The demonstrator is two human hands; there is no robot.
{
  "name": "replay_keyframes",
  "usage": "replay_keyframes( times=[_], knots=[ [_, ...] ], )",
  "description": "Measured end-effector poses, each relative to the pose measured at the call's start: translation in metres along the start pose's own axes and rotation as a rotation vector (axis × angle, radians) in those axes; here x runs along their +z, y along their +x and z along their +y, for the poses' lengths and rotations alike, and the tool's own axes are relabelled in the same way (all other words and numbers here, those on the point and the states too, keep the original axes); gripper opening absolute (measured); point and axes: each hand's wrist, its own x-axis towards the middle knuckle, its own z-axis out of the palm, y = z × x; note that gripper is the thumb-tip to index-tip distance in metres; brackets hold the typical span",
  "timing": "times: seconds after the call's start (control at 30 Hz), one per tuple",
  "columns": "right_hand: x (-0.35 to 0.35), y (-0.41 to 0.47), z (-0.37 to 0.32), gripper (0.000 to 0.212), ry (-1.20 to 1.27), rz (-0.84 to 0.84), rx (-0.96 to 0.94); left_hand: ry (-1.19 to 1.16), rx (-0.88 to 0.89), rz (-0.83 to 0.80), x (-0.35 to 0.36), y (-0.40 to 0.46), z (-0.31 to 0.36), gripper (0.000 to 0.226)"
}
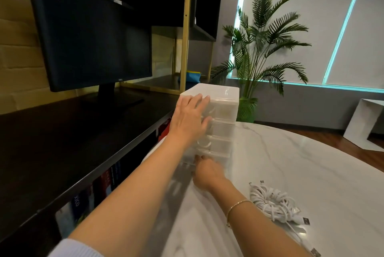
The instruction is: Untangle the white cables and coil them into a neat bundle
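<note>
White cables [276, 202] lie apart from both hands: left hand [190, 117] flat, right hand [207, 173] unclear

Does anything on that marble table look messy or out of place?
Yes: the white cables lie in a tangled heap near the table's front edge, with USB plugs sticking out. Neither hand touches them; the left hand and right hand are on the plastic drawer unit.

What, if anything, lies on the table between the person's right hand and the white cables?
Nothing visible does. The right hand is at the bottom of the drawer unit, and the white cables lie on the marble table beside that forearm, with only bare tabletop between them. The left hand rests on the unit's top.
</note>
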Motion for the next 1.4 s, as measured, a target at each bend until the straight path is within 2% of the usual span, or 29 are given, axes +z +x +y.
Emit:
replay_keyframes(
  times=[0.27, 0.47, 0.87, 0.97, 1.07, 1.17, 1.23, 1.3, 1.4],
  knots=[
    [-0.003, -0.007, -0.014, 0.033, 0.019, 0.032, 0.044, -0.098, -0.039, -0.026, 0.000, 0.003, 0.002, 0.052],
    [-0.010, -0.044, -0.033, 0.031, -0.095, -0.014, -0.053, -0.104, -0.082, -0.056, -0.002, 0.005, 0.004, 0.053],
    [-0.017, -0.094, -0.055, 0.022, -0.156, -0.062, -0.167, -0.081, -0.165, -0.300, -0.012, 0.000, 0.014, 0.070],
    [-0.023, -0.097, -0.047, 0.032, -0.058, -0.110, -0.157, -0.083, -0.158, -0.345, -0.017, 0.000, 0.014, 0.077],
    [-0.042, -0.100, -0.017, 0.065, 0.072, -0.100, -0.136, -0.078, -0.176, -0.259, -0.020, -0.004, 0.010, 0.076],
    [-0.067, -0.106, 0.048, 0.087, -0.035, -0.063, 0.056, -0.154, -0.235, -0.170, -0.019, -0.018, 0.008, 0.071],
    [-0.072, -0.112, 0.095, 0.100, -0.034, -0.147, 0.220, -0.252, -0.347, -0.146, -0.019, -0.033, 0.003, 0.061],
    [-0.066, -0.121, 0.125, 0.102, 0.058, -0.236, 0.268, -0.317, -0.474, -0.214, -0.020, -0.050, -0.005, 0.055],
    [-0.050, -0.129, 0.138, 0.089, 0.186, -0.173, 0.236, -0.259, -0.548, -0.507, -0.023, -0.076, -0.012, 0.076]
  ],
)
